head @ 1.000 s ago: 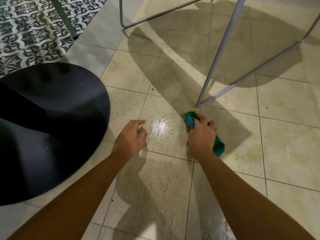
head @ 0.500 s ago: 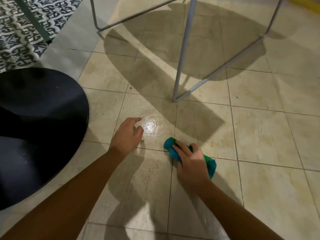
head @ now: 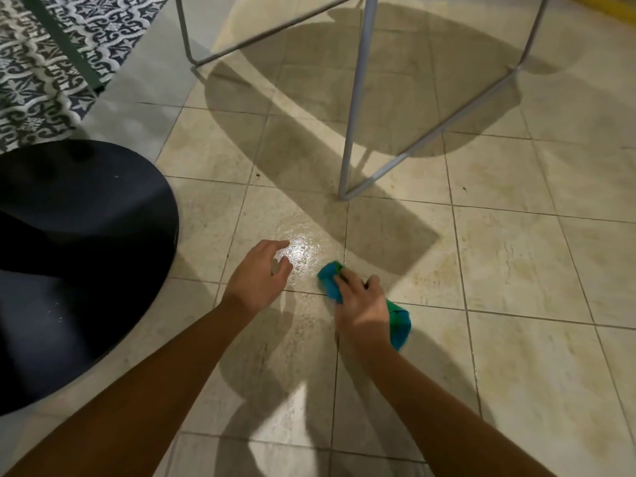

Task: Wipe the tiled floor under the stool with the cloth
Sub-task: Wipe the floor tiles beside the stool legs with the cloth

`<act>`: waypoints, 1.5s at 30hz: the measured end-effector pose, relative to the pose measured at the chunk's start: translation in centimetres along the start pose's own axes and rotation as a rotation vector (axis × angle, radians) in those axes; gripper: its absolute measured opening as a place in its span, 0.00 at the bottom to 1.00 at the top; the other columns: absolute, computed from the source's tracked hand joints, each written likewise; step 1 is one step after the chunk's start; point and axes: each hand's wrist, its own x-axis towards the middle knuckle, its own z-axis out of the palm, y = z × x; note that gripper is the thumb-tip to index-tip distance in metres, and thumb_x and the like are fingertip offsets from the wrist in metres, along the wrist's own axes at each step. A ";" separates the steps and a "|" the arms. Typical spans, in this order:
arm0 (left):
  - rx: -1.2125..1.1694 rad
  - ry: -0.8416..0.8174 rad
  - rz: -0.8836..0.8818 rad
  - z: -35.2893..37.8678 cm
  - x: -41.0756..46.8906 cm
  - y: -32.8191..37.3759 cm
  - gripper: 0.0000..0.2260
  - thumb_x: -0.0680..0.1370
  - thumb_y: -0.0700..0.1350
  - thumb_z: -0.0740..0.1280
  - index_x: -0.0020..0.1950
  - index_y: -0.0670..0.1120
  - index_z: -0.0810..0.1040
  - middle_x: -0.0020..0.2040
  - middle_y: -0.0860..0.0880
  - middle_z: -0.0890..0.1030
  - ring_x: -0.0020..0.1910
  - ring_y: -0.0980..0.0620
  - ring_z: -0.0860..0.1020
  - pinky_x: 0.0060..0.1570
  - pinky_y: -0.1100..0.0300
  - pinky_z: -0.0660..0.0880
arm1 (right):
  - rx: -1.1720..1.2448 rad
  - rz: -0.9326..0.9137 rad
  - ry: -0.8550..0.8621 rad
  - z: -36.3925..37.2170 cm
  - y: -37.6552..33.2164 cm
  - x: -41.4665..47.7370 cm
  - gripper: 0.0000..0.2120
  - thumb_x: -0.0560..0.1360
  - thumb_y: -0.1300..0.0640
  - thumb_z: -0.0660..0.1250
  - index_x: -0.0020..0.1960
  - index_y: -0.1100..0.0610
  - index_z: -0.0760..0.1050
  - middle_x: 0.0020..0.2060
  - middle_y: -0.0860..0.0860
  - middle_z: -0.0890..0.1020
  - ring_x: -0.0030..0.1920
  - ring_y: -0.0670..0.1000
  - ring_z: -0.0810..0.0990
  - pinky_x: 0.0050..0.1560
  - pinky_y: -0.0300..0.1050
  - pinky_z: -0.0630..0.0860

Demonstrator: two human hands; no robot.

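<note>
Mid-wipe: right hand (head: pixel 361 304) pressing the bunched cloth (head: pixel 399 320) flat on the tiled floor (head: pixel 516 270), fingers clamped over it, near the stool (head: pixel 358 108) leg. Left hand (head: pixel 256 275) braced alongside, fingers loosely apart, empty. Next, probably: pushing farther, under the frame.

Nothing readable anywhere here, no words, labels, brands or numbers. The closest thing is the patterned tile (head: pixel 41 80) at top left, and that's only black-and-white ornament, not lettering.
</note>
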 end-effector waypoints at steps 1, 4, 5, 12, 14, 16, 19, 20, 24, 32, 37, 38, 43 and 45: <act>-0.003 0.002 -0.003 0.1 0.0 0.1 0.16 0.79 0.45 0.58 0.67 0.46 0.69 0.66 0.49 0.71 0.64 0.51 0.70 0.63 0.55 0.68 | 0.072 -0.002 0.050 0.1 0.5 -1.1 0.17 0.69 0.60 0.67 0.58 0.54 0.77 0.58 0.51 0.77 0.56 0.50 0.68 0.50 0.47 0.70; -0.003 -0.005 0.009 0.5 0.1 0.5 0.16 0.79 0.45 0.58 0.67 0.47 0.70 0.66 0.49 0.71 0.63 0.52 0.71 0.62 0.56 0.69 | 0.093 -0.040 0.232 0.4 3.6 -4.0 0.18 0.61 0.62 0.75 0.51 0.55 0.81 0.48 0.49 0.83 0.35 0.49 0.73 0.32 0.42 0.75; -0.002 -0.009 0.018 0.7 0.1 0.7 0.16 0.79 0.45 0.58 0.67 0.47 0.70 0.66 0.50 0.71 0.63 0.52 0.71 0.62 0.57 0.69 | 0.090 -0.027 0.221 0.3 4.8 -4.4 0.18 0.62 0.63 0.75 0.52 0.56 0.81 0.49 0.49 0.83 0.34 0.48 0.73 0.31 0.40 0.73; 0.036 -0.006 0.089 1.1 -0.1 1.8 0.15 0.78 0.44 0.59 0.65 0.45 0.71 0.65 0.50 0.73 0.64 0.54 0.70 0.57 0.67 0.62 | 0.272 0.427 0.256 -0.6 4.8 0.5 0.21 0.76 0.63 0.60 0.68 0.54 0.66 0.61 0.55 0.71 0.53 0.54 0.69 0.55 0.44 0.69; 0.055 -0.002 0.099 1.0 -0.2 2.0 0.15 0.78 0.44 0.59 0.65 0.45 0.71 0.65 0.50 0.73 0.64 0.54 0.70 0.56 0.67 0.62 | 0.375 0.459 0.287 -0.3 3.6 1.2 0.21 0.76 0.64 0.59 0.68 0.53 0.67 0.58 0.58 0.70 0.53 0.55 0.69 0.55 0.43 0.68; 0.067 0.013 0.106 0.9 0.0 2.1 0.15 0.78 0.43 0.59 0.65 0.46 0.71 0.64 0.50 0.73 0.64 0.54 0.70 0.57 0.67 0.62 | 0.336 0.276 0.216 0.5 2.8 0.9 0.20 0.76 0.62 0.57 0.67 0.52 0.67 0.62 0.55 0.70 0.53 0.55 0.67 0.53 0.41 0.65; 0.075 0.031 0.094 1.0 0.1 2.4 0.15 0.78 0.43 0.59 0.65 0.45 0.71 0.64 0.50 0.73 0.64 0.53 0.70 0.59 0.65 0.63 | 0.165 -0.002 0.149 0.4 3.9 -1.4 0.20 0.71 0.63 0.66 0.62 0.54 0.73 0.59 0.48 0.76 0.46 0.52 0.70 0.49 0.42 0.70; 0.075 0.028 0.092 1.1 0.1 2.5 0.15 0.78 0.43 0.59 0.65 0.45 0.71 0.64 0.50 0.73 0.64 0.53 0.70 0.59 0.65 0.62 | 0.104 -0.059 0.196 0.5 4.9 -2.5 0.19 0.68 0.63 0.69 0.58 0.55 0.77 0.55 0.47 0.79 0.42 0.52 0.72 0.43 0.42 0.73; 0.079 -0.005 0.097 1.6 0.1 3.0 0.15 0.79 0.44 0.58 0.65 0.46 0.71 0.65 0.50 0.73 0.64 0.53 0.70 0.59 0.66 0.62 | -0.038 -0.074 0.276 1.1 8.8 -3.9 0.17 0.70 0.61 0.61 0.57 0.55 0.78 0.53 0.48 0.81 0.38 0.49 0.70 0.36 0.40 0.72; 0.114 0.030 0.143 1.6 0.4 3.1 0.15 0.78 0.43 0.59 0.64 0.45 0.72 0.63 0.49 0.75 0.62 0.51 0.73 0.62 0.58 0.68 | 0.107 0.200 0.278 0.1 5.2 3.5 0.14 0.77 0.62 0.56 0.61 0.59 0.71 0.58 0.54 0.75 0.49 0.53 0.69 0.48 0.33 0.65; 0.187 0.028 0.142 1.0 0.3 2.5 0.16 0.78 0.42 0.59 0.66 0.44 0.71 0.64 0.46 0.74 0.62 0.50 0.72 0.61 0.60 0.65 | -0.140 0.021 0.138 0.8 2.5 4.1 0.22 0.78 0.55 0.54 0.70 0.60 0.59 0.65 0.55 0.66 0.61 0.58 0.66 0.61 0.49 0.65; 0.197 0.025 0.139 1.0 0.3 2.5 0.16 0.78 0.42 0.59 0.66 0.44 0.70 0.64 0.46 0.74 0.62 0.50 0.72 0.61 0.60 0.65 | -0.156 -0.028 0.141 1.1 2.6 3.6 0.22 0.76 0.57 0.55 0.69 0.60 0.63 0.64 0.54 0.69 0.58 0.57 0.69 0.58 0.48 0.68; 0.176 -0.002 0.143 1.3 -0.3 3.4 0.16 0.78 0.42 0.59 0.65 0.44 0.71 0.64 0.47 0.74 0.63 0.49 0.71 0.64 0.57 0.65 | -0.027 -0.112 0.153 0.9 4.3 -0.4 0.20 0.66 0.62 0.68 0.58 0.57 0.75 0.56 0.50 0.78 0.41 0.53 0.74 0.40 0.43 0.72; 0.173 -0.016 0.168 1.6 -0.4 3.9 0.15 0.78 0.42 0.59 0.65 0.44 0.71 0.64 0.47 0.74 0.63 0.50 0.72 0.64 0.56 0.66 | -0.035 -0.039 0.093 0.8 5.3 -2.8 0.21 0.71 0.59 0.66 0.64 0.55 0.71 0.61 0.47 0.75 0.46 0.52 0.71 0.46 0.42 0.69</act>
